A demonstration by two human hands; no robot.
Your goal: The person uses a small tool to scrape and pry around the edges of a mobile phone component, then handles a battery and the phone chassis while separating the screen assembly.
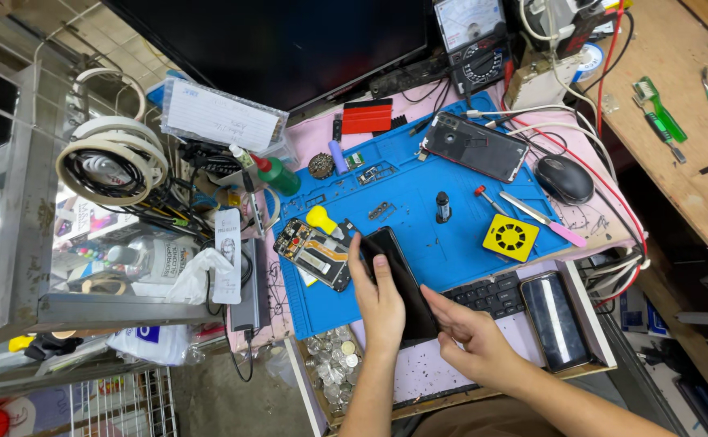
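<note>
The person stands at a crowded counter [678, 162] and works over a blue mat [451, 243] that lies on it. The left hand [380, 303] lies flat on a black phone screen [402, 279], with the fingers [362, 259] stretched out along its left edge, not curled around it. The right hand [471, 340] touches the near right corner of the same screen; its fingers are half bent and press against the edge, but I cannot tell if they really grip it. The screen lies tilted, half on the near edge of the mat and half over a black keyboard [496, 293]. Just left of the screen lies an opened phone body [317, 252] with its inner parts showing, and a tool with a yellow knob [320, 218] is beside it on the far side. Further on the mat there is another phone [475, 146] with the back up, a small black bottle [443, 207] standing upright, and a yellow square pad [511, 237] near the right edge. A black mouse [564, 179] lies to the right of the mat. A third phone [555, 320] with a dark screen rests to the right of the keyboard. Near the left wrist, a tray of coins [334, 364] is seen under the counter edge.
</note>
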